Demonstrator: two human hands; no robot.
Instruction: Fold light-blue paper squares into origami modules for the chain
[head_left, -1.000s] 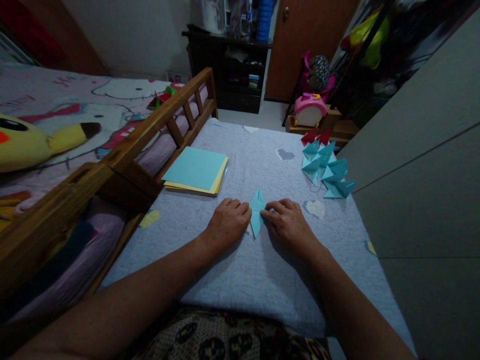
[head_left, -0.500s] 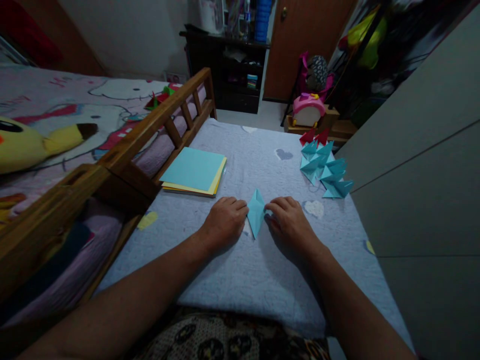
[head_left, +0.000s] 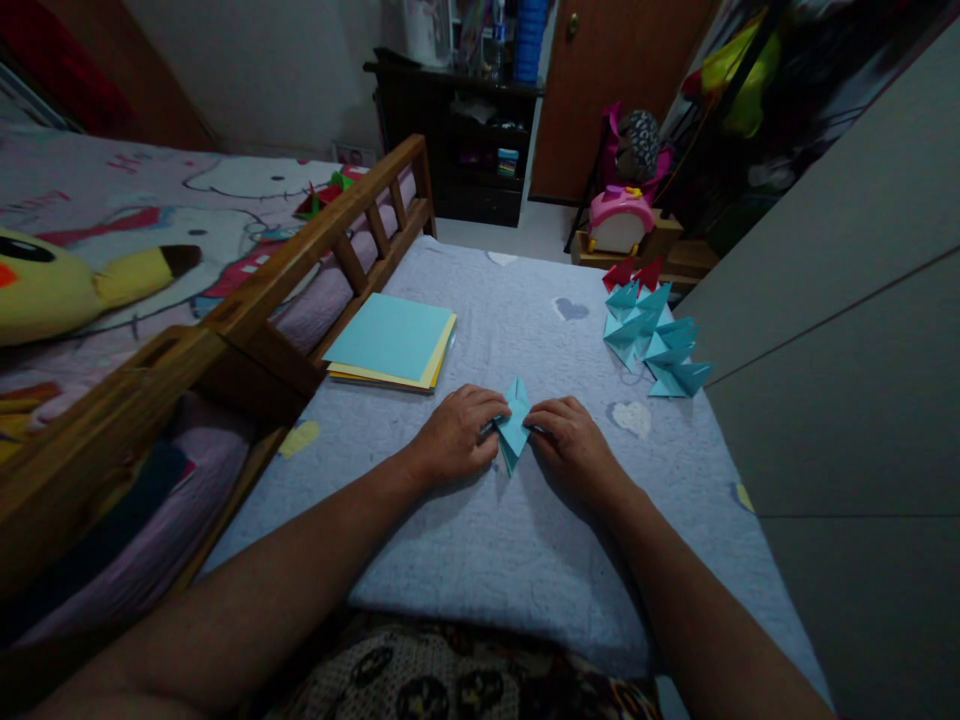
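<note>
A small light-blue origami piece (head_left: 515,424), folded to a narrow diamond, lies between my hands on the cloth-covered surface. My left hand (head_left: 463,432) pinches its left edge, with fingers over the paper and the thumb below. At the right edge, my right hand (head_left: 570,436) grips the paper between thumb and fingertips. The lower point of the piece is parted into layers. A stack of square paper (head_left: 394,338), light blue on top and yellow beneath, rests to the left. Folded light-blue paper pieces (head_left: 651,335) stand at the right, with red folded pieces (head_left: 630,274) behind them.
A wooden bed rail (head_left: 322,245) runs along the left side, with a yellow plush toy (head_left: 60,290) on the bed beyond. A pale cabinet (head_left: 847,380) borders the right. Past the far edge stand a dark shelf (head_left: 457,140) and a pink toy (head_left: 621,217).
My left hand has shifted its fingers onto the paper's left edge, and my right hand has closed in on the other edge. The lower layers of the piece have spread apart.
</note>
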